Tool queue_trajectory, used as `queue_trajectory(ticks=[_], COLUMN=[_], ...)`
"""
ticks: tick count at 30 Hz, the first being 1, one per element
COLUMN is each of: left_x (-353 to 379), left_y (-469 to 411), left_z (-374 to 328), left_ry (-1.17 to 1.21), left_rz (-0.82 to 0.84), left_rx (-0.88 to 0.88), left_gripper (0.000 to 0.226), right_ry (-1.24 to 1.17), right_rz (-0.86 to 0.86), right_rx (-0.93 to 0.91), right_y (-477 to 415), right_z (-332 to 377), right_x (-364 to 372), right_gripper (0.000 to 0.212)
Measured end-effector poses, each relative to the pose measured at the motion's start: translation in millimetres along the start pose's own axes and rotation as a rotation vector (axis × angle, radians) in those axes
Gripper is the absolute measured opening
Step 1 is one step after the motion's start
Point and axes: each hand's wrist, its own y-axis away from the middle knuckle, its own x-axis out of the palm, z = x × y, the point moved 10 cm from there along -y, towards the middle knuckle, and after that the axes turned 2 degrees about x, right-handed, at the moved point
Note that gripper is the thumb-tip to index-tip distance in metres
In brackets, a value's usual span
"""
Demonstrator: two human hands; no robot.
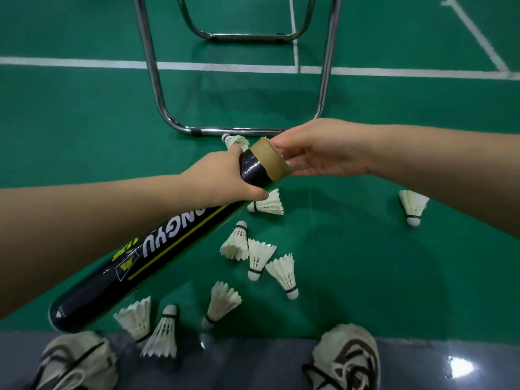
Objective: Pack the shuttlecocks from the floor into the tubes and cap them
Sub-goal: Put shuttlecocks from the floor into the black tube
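My left hand point(222, 175) grips a long black shuttlecock tube point(157, 249) just below its brown cardboard mouth point(268, 161), holding it tilted up and to the right. My right hand point(318, 150) is at the open mouth with its fingers curled against the rim. They pinch a shuttlecock that is mostly hidden; only a feather tip point(264, 138) shows. Several white shuttlecocks lie on the green floor: one under the tube point(267, 204), a cluster point(257, 256) below it, one far right point(413, 205), and more near my shoes point(160, 333). No cap is visible.
A chrome chair frame point(157, 88) stands just beyond the tube, with one shuttlecock point(236, 140) against its lower bar. White court lines point(84, 63) cross the green floor. My two shoes point(76, 361) point(349, 358) stand on a grey strip at the bottom.
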Motion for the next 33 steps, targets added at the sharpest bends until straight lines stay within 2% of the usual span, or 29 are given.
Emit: queue_trajectory(ticks=[4, 7, 11, 16, 19, 25, 33], left_x=[-19.6, -34.6, -45.9, -58.9, -72.6, -91.5, -77.2], left_y=[36.8, 60.4, 85.7, 104.3, 108.0, 102.7, 85.1], left_z=[12.3, 17.2, 19.4, 19.3, 24.6, 33.0, 60.3], left_ry=[-0.071, -0.091, -0.133, -0.11, -0.084, -0.023, 0.156], left_rz=[-0.006, -0.019, -0.016, -0.01, -0.05, -0.144, -0.153], left_rx=[0.022, 0.052, 0.088, 0.109, 0.107, 0.099, 0.02], left_gripper=[0.062, 0.062, 0.065, 0.059, 0.068, 0.062, 0.067], right_ry=[0.057, 0.153, 0.113, 0.114, 0.123, 0.218, 0.513], right_rz=[0.138, 0.236, 0.328, 0.221, 0.108, -0.077, -0.182], right_rx=[-0.006, 0.018, 0.049, 0.023, -0.016, -0.079, -0.071], right_y=[19.6, 29.7, 41.5, 44.4, 40.9, 30.4, 5.7], right_z=[13.3, 15.0, 16.2, 33.3, 49.6, 76.2, 89.6], right_x=[54.2, 89.6, 125.2, 142.3, 142.9, 134.0, 129.4], right_gripper=[0.011, 0.021, 0.029, 0.012, 0.005, 0.014, 0.02])
